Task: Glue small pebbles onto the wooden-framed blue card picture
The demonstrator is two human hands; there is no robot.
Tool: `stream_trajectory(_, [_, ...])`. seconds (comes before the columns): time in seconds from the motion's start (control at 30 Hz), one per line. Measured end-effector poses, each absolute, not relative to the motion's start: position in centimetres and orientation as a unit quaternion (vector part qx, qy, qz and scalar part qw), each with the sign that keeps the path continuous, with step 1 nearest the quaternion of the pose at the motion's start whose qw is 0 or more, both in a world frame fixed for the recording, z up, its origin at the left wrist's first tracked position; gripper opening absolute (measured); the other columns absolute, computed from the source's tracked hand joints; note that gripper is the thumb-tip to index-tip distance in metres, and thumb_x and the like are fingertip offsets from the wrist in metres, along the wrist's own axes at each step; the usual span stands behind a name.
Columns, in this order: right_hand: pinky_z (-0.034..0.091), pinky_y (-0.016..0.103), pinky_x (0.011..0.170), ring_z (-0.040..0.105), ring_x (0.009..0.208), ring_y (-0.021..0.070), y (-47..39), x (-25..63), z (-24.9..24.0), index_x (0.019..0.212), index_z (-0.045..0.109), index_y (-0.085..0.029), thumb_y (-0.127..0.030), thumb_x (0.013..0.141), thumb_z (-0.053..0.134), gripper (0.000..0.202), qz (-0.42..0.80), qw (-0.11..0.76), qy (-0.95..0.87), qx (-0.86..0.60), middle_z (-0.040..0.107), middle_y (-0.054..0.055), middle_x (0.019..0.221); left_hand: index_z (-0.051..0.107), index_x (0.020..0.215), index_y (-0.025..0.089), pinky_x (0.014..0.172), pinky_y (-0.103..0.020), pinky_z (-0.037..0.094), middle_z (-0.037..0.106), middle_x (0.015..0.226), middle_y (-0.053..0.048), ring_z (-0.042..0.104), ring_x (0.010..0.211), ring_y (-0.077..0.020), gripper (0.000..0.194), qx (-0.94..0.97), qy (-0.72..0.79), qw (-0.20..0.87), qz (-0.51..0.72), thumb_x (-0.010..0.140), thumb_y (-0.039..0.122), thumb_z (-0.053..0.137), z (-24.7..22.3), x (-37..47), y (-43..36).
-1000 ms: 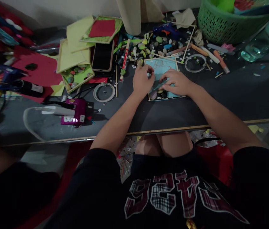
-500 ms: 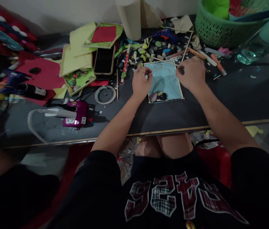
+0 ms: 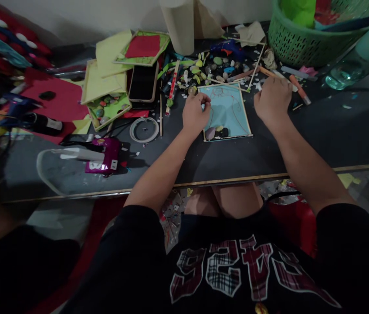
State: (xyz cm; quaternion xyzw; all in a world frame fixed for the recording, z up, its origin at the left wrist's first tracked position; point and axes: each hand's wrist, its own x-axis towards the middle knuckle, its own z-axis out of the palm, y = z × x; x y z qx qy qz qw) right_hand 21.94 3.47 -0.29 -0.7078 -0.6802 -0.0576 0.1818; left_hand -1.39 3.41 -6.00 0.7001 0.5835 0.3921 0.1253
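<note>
A blue sheet (image 3: 226, 112) with thin wooden sticks along its edges lies on the dark table; thin reddish-brown lines run across it. A few pebbles (image 3: 215, 132) sit at its lower left corner. My left hand (image 3: 196, 110) rests over the sheet's left edge, fingers curled together; whatever is between them is hidden. To the right of the sheet, apart from it, my right hand (image 3: 274, 99) is closed by the scattered pens. A small white bit shows at its fingertips, too little to name.
Loose pebbles (image 3: 217, 65) and a blue glue gun (image 3: 228, 47) lie behind the sheet. At the back right are a green basket (image 3: 297, 41) and a clear bottle (image 3: 344, 72). On the left are a phone (image 3: 143, 83), a tape roll (image 3: 144, 129) and a purple socket block (image 3: 109, 155).
My right hand has moved right, off the sheet's right edge, toward the pens, and now covers the white one. My left hand has stayed almost in place.
</note>
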Motion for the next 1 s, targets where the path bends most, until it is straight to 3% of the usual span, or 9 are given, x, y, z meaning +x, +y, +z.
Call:
stream_trajectory(0.07, [0.035, 0.058, 0.102, 0.054, 0.114, 0.0366, 3.9, 22.2, -0.6, 0.113, 0.058, -0.019, -0.053, 0.099, 0.034, 0.044, -0.031, 0.28, -0.678, -0.679, 0.065, 0.021, 0.115, 0.062, 0.084, 0.025, 0.095, -0.038, 0.054, 0.072, 0.089, -0.003, 0.064, 0.1, -0.0213, 0.014, 0.698, 0.583, 0.124, 0.397, 0.083, 0.014, 0.053, -6.2, -1.4, 3.6])
stream_trajectory(0.13, [0.038, 0.054, 0.101, 0.058, 0.107, 0.0341, 4.0, 21.8, -0.8, 0.11, 0.057, -0.023, -0.061, 0.099, 0.023, 0.053, -0.004, 0.292, -0.705, -0.647, 0.065, 0.019, 0.115, 0.062, 0.084, 0.026, 0.095, -0.038, 0.054, 0.072, 0.089, -0.003, 0.065, 0.096, -0.0209, 0.014, 0.694, 0.584, 0.128, 0.402, 0.083, 0.015, 0.053, -6.4, -1.5, 3.7])
stream_trajectory(0.3, [0.049, 0.047, 0.087, 0.065, 0.096, 0.0318, 3.0, 19.5, -1.9, 0.113, 0.056, -0.018, -0.05, 0.101, 0.032, 0.042, 0.04, 0.245, -0.802, -0.543, 0.069, 0.015, 0.102, 0.063, 0.09, 0.026, 0.096, -0.04, 0.053, 0.072, 0.089, -0.003, 0.066, 0.097, -0.0217, 0.007, 0.691, 0.586, 0.122, 0.406, 0.084, 0.025, 0.059, -5.6, -3.0, 4.4])
stream_trajectory(0.4, [0.049, 0.046, 0.092, 0.065, 0.094, 0.0291, 2.8, 19.1, -2.5, 0.11, 0.058, -0.02, -0.049, 0.1, 0.037, 0.037, 0.043, 0.251, -0.827, -0.502, 0.068, 0.011, 0.089, 0.066, 0.092, 0.028, 0.092, -0.042, 0.055, 0.073, 0.084, -0.001, 0.067, 0.089, -0.0222, 0.011, 0.684, 0.611, 0.11, 0.383, 0.083, 0.033, 0.062, -3.5, -5.9, 4.7])
stream_trajectory(0.57, [0.042, 0.054, 0.104, 0.061, 0.109, 0.0351, 2.9, 19.7, -2.3, 0.117, 0.056, -0.017, -0.045, 0.1, 0.036, 0.038, 0.067, 0.218, -0.81, -0.54, 0.067, 0.016, 0.102, 0.067, 0.074, 0.026, 0.082, -0.044, 0.058, 0.066, 0.066, 0.003, 0.067, 0.072, -0.0182, 0.017, 0.682, 0.63, 0.165, 0.333, 0.084, 0.037, 0.061, 0.0, -9.1, 4.2])
stream_trajectory(0.7, [0.04, 0.052, 0.107, 0.062, 0.107, 0.0317, 2.3, 18.9, -2.2, 0.133, 0.049, -0.015, -0.045, 0.101, 0.033, 0.047, 0.088, 0.266, -0.812, -0.511, 0.068, 0.013, 0.101, 0.062, 0.087, 0.023, 0.073, -0.036, 0.055, 0.066, 0.078, -0.002, 0.062, 0.068, -0.015, 0.015, 0.487, 0.628, 0.3, 0.527, 0.092, 0.02, 0.049, 2.7, -6.8, 4.5])
stream_trajectory(0.83, [0.044, 0.046, 0.099, 0.065, 0.098, 0.025, 1.5, 17.7, -2.2, 0.148, 0.035, -0.02, -0.033, 0.103, 0.017, 0.051, 0.062, 0.325, -0.831, -0.447, 0.068, 0.008, 0.1, 0.052, 0.117, 0.022, 0.05, -0.019, 0.039, 0.062, 0.123, 0.003, 0.045, 0.062, -0.0034, 0.027, 0.296, 0.531, 0.528, 0.594, 0.104, 0.025, 0.028, 5.9, -3.8, 6.1])
stream_trajectory(0.9, [0.044, 0.044, 0.097, 0.065, 0.091, 0.0242, 1.3, 17.5, -2.2, 0.148, 0.036, -0.02, -0.032, 0.103, 0.017, 0.051, 0.047, 0.33, -0.841, -0.426, 0.067, 0.006, 0.094, 0.052, 0.118, 0.022, 0.047, -0.017, 0.035, 0.064, 0.115, 0.005, 0.043, 0.06, -0.0015, 0.027, 0.31, 0.519, 0.53, 0.595, 0.106, 0.023, 0.028, 6.6, -2.7, 6.7])
stream_trajectory(1.0, [0.044, 0.042, 0.098, 0.064, 0.084, 0.0236, 1.3, 17.7, -2.3, 0.15, 0.026, -0.017, -0.04, 0.102, 0.02, 0.053, 0.088, 0.348, -0.824, -0.438, 0.066, 0.006, 0.091, 0.059, 0.099, 0.02, 0.052, -0.02, 0.038, 0.061, 0.078, 0.007, 0.048, 0.059, -0.0037, 0.021, 0.493, 0.516, 0.37, 0.595, 0.095, 0.003, 0.048, 5.6, -0.8, 6.2])
